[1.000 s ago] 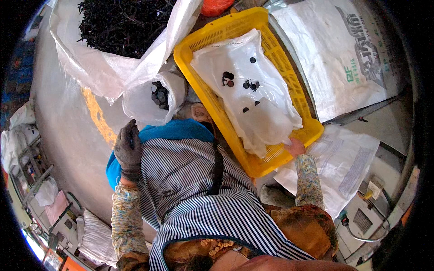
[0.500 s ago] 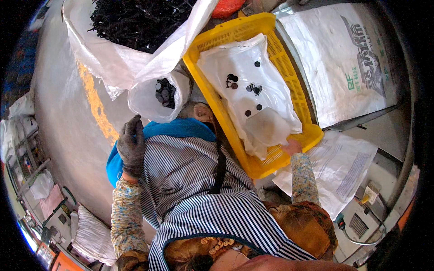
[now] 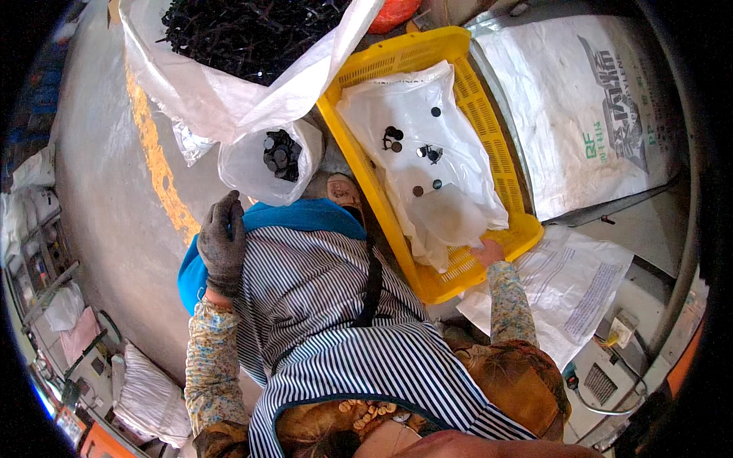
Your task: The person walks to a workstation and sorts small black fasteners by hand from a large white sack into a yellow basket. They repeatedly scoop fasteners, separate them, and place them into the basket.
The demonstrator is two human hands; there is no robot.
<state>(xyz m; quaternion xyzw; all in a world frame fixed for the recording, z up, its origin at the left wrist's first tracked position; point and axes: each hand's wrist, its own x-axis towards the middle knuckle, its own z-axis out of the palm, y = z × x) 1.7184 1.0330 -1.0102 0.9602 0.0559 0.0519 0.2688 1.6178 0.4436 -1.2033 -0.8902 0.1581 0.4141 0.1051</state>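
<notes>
My bare right hand (image 3: pixel 487 253) is at the near right end of a yellow plastic basket (image 3: pixel 366 195). Its fingers are closed on the edge of a translucent whitish plastic piece (image 3: pixel 452 217), whose exact kind I cannot make out. The piece lies over a white plastic bag (image 3: pixel 466 130) in the basket, where several small round black plastic parts (image 3: pixel 392 136) are scattered. A dark grey glove covers my left hand (image 3: pixel 221 243), held by my left thigh with the fingers pressed together; anything in them is hidden. Beyond it, an open white bag (image 3: pixel 243 169) contains black discs (image 3: pixel 280 156).
A large white sack (image 3: pixel 229 107) at the top holds a heap of thin black plastic pieces (image 3: pixel 252 38). Right of the basket lies a printed white woven sack (image 3: pixel 550 114), with another white sack (image 3: pixel 580 282) nearer. A yellow line (image 3: pixel 156 164) marks the floor at left.
The view has shifted slightly. Both hands keep nearly the same places and grips, and the translucent piece stays at the near end of the basket.
</notes>
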